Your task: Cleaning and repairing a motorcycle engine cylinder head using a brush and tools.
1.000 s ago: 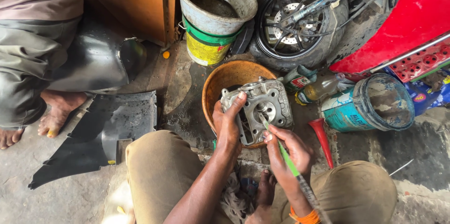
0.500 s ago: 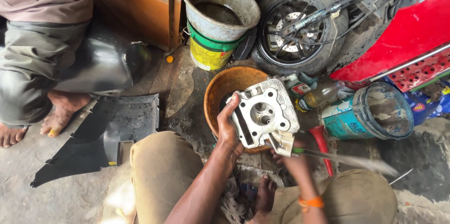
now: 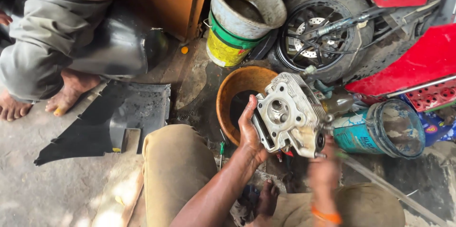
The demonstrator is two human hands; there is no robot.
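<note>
My left hand [image 3: 249, 132] grips a grey metal engine cylinder head [image 3: 289, 113] by its left side and holds it up over an orange basin [image 3: 228, 95]. My right hand [image 3: 323, 167] is blurred just below the head's lower right corner. It holds a long thin rod-like tool [image 3: 380, 184] that runs down to the right. My knees in tan trousers frame the bottom of the view.
A second person sits barefoot at upper left beside black plastic panels [image 3: 118, 118]. Stacked buckets [image 3: 237, 23], a wheel with a brake disc [image 3: 318, 32], red scooter bodywork [image 3: 418, 61], a teal tin [image 3: 380, 132] and a small green screwdriver [image 3: 221, 151] crowd the ground.
My left hand has lifted and tilted the cylinder head to the right. My right hand dropped away from its face to below its lower corner, the tool swinging out to the right.
</note>
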